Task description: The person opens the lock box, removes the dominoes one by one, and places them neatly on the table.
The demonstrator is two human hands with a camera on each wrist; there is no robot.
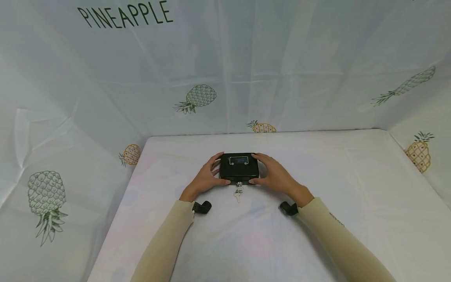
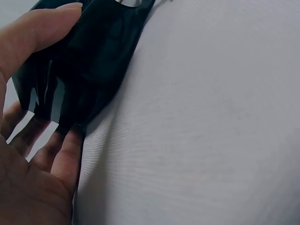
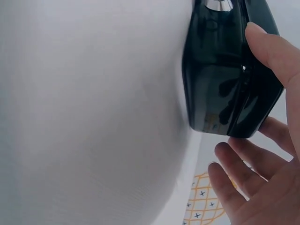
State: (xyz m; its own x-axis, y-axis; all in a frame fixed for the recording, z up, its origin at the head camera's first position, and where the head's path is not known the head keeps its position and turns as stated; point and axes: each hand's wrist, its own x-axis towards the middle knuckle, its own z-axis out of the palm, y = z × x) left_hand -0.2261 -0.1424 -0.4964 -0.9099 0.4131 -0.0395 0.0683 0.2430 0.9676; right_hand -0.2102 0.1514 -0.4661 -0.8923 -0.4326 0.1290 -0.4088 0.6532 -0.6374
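Note:
A small black cash box [image 1: 239, 172] with a metal handle [image 1: 239, 160] on its lid sits on the white-covered table, its front toward me. Keys [image 1: 239, 192] hang from the silver lock [image 1: 239, 183] at the front. My left hand [image 1: 207, 176] grips the box's left end, thumb [image 2: 47, 28] at the front and fingers at the side and back. At the right end my right hand [image 1: 275, 172] holds it likewise, thumb [image 3: 272, 49] on the front near the lid seam. Some of its other fingers [image 3: 239, 173] stand off the end wall. The lid is down.
A white cloth [image 1: 246, 243] covers the table. Behind it hangs a white curtain [image 1: 267, 51] printed with pineapples. Black wrist cameras [image 1: 202, 207] sit at both cuffs.

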